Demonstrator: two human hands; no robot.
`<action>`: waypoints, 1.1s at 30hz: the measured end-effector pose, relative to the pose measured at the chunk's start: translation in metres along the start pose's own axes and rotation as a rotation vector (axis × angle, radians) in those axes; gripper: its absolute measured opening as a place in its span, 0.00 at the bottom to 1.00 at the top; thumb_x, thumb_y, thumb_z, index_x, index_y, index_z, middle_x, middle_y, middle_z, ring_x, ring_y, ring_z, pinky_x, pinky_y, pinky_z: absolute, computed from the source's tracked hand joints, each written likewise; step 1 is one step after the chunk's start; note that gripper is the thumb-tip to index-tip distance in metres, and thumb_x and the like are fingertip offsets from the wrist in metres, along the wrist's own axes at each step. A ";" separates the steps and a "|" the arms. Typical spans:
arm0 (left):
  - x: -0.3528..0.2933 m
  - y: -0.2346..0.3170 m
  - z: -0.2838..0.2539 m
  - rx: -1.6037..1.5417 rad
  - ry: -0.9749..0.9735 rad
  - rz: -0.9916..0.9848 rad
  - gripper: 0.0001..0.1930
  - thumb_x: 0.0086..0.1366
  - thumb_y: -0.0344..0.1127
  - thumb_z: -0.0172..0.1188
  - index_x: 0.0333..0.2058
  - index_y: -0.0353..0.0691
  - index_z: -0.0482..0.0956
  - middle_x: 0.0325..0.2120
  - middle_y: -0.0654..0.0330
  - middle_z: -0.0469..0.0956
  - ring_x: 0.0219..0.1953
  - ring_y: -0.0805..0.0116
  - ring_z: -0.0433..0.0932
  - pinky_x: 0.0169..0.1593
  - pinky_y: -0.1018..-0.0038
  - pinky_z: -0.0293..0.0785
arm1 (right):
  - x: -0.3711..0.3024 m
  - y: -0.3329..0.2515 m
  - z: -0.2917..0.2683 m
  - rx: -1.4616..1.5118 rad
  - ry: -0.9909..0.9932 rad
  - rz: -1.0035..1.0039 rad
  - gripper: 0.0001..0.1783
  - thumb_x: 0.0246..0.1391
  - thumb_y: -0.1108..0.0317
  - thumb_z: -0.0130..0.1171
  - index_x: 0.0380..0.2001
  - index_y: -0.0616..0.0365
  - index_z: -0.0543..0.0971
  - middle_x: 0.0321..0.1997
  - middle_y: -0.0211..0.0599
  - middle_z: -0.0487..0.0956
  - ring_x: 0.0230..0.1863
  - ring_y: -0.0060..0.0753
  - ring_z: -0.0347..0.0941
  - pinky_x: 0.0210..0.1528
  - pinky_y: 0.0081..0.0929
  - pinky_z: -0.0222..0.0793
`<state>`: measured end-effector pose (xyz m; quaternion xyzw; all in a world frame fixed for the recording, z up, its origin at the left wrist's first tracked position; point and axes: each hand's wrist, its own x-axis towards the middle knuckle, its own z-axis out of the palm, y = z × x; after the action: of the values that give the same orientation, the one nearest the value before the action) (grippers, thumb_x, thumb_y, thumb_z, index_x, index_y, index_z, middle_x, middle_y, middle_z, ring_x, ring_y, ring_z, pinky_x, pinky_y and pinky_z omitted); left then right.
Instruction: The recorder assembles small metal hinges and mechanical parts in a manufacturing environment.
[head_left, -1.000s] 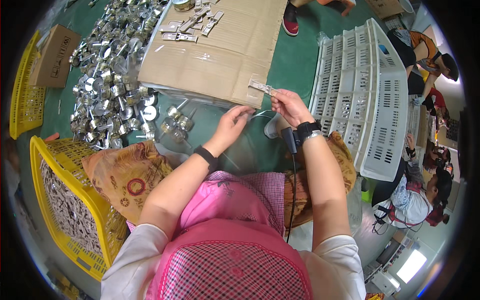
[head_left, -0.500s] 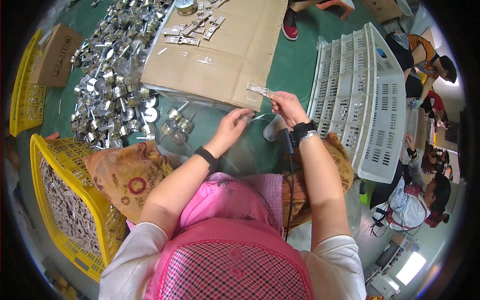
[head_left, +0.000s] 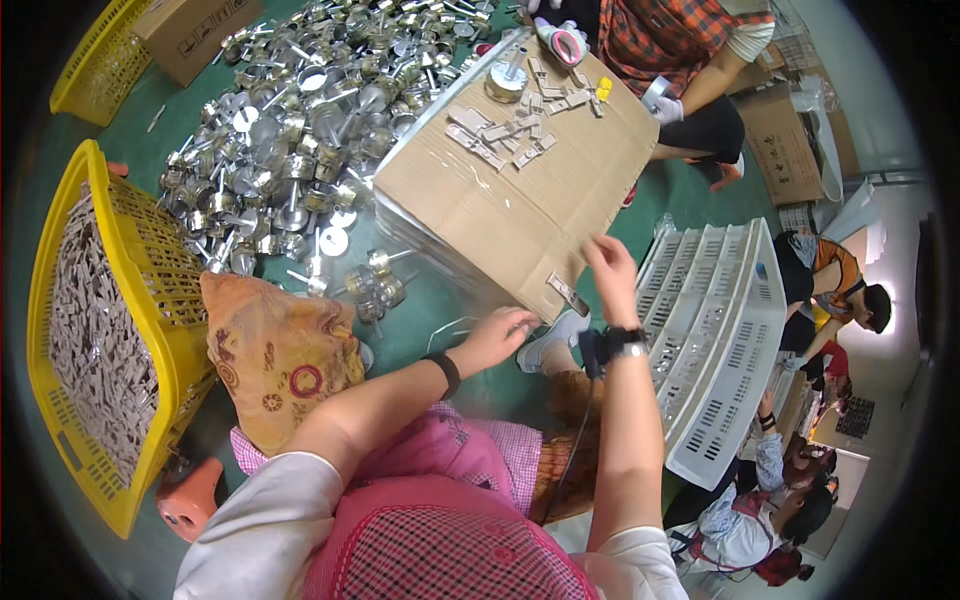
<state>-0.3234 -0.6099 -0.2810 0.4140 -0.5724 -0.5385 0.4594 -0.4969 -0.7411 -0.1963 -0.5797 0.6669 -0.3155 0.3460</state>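
Observation:
A flat beige plastic clip piece (head_left: pixel 560 287) with a metal end lies at the near right edge of the cardboard sheet (head_left: pixel 500 225). Just above and right of it is my right hand (head_left: pixel 612 275), its fingers apart and nothing seen in them. My left hand (head_left: pixel 495 338) is at the sheet's near corner, fingertips closed together; what they pinch is too small to make out. A thin white strand (head_left: pixel 448 328) curves out beside that hand. Further back on the sheet lie several more beige clip pieces (head_left: pixel 480 135) and a round metal part with a stem (head_left: pixel 507 80).
Many round metal parts with stems (head_left: pixel 300 150) cover the green floor to the left. A yellow basket (head_left: pixel 165 330) holds beige pieces. A white slatted crate (head_left: pixel 720 340) stands at right. Across the sheet, a co-worker's gloved hand (head_left: pixel 668 110) holds a pale ring-shaped thing.
My right hand has let go of the beige clip piece, which now lies on the cardboard edge. The view has turned, bringing a co-worker at the far side into sight.

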 end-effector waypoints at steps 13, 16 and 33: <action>0.005 0.003 -0.006 0.086 -0.027 0.009 0.12 0.58 0.28 0.52 0.41 0.34 0.74 0.38 0.51 0.75 0.44 0.52 0.71 0.48 0.65 0.67 | 0.084 -0.109 0.120 -0.530 0.062 0.149 0.31 0.39 0.59 0.65 0.45 0.67 0.70 0.44 0.56 0.74 0.46 0.52 0.71 0.52 0.37 0.65; 0.004 0.007 -0.009 0.112 -0.009 0.020 0.11 0.59 0.29 0.51 0.40 0.34 0.75 0.37 0.51 0.75 0.43 0.52 0.72 0.48 0.65 0.68 | 0.088 -0.093 0.121 -0.410 0.133 -0.043 0.36 0.36 0.60 0.67 0.49 0.66 0.68 0.46 0.55 0.73 0.49 0.51 0.70 0.54 0.37 0.64; 0.006 0.009 -0.013 0.096 -0.092 -0.057 0.13 0.62 0.28 0.50 0.44 0.33 0.74 0.39 0.52 0.77 0.42 0.60 0.76 0.47 0.71 0.70 | 0.013 -0.246 -0.296 -0.841 -0.151 -0.105 0.28 0.52 0.59 0.57 0.57 0.50 0.66 0.50 0.36 0.71 0.41 0.26 0.72 0.38 0.19 0.69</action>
<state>-0.3124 -0.6185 -0.2712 0.4264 -0.6062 -0.5417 0.3965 -0.6063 -0.7798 0.1710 -0.7250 0.6797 0.0098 0.1107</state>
